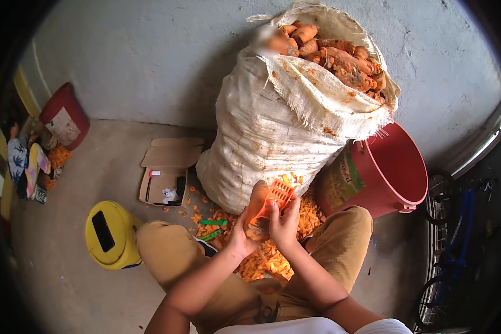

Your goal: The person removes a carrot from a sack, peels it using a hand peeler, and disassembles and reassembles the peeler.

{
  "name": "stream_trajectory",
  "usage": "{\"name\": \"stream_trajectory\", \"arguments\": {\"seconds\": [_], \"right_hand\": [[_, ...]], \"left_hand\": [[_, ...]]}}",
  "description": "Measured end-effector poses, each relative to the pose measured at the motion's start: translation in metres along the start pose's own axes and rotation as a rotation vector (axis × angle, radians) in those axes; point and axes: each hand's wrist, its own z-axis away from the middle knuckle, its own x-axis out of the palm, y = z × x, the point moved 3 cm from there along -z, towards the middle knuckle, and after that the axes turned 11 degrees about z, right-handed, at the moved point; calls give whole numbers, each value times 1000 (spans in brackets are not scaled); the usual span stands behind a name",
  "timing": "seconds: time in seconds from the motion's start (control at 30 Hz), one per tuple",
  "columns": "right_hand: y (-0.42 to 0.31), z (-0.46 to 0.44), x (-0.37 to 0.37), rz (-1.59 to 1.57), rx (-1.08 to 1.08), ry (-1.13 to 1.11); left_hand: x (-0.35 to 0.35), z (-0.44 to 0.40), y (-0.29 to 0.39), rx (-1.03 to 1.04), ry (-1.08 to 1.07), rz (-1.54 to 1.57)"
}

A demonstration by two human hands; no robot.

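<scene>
Between my knees, my left hand (242,236) is closed around a long orange-brown carrot (257,200), held roughly upright. My right hand (285,224) grips an orange slotted grater-like tool (278,193) beside the carrot, its slotted head pointing up. Below both hands lies a heap of orange peelings (264,260). Two green-handled tools (212,222) rest on the left side of the heap. Behind it stands a large white woven sack (261,128), its open top full of carrots (348,61).
A red bucket (392,167) stands right of the sack. At left are a yellow bucket (129,236) with a phone (102,231) on its lid, an open cardboard box (164,186) and another red container (72,114). A bicycle (456,261) is at far right.
</scene>
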Motion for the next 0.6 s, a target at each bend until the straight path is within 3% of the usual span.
{"name": "stream_trajectory", "arguments": {"seconds": [0.07,0.13,0.17,0.23,0.33,0.4,0.47,0.5,0.6], "right_hand": [[7,-7,-9,267,-203,146],[31,-46,-41,138,37,353],[64,-59,-59,398,62,460],[53,-66,-70,87,92,399],[23,-42,-51,-279,98,196],[10,-26,-40,-437,259,-30],[-9,-15,-30,-483,263,-126],[-11,-11,-24,-453,229,-168],[-6,-7,-18,-268,133,-239]], "left_hand": [[-4,0,-1,-19,52,5],[-5,10,-4,-130,-102,-67],[-3,14,-9,-79,-116,-100],[12,19,-11,-25,-163,-143],[10,10,-2,-122,-142,-119],[4,2,-1,-88,-126,-6],[5,2,1,-33,-42,-3],[6,3,3,-51,-116,-65],[1,-1,0,-87,-68,-51]]}}
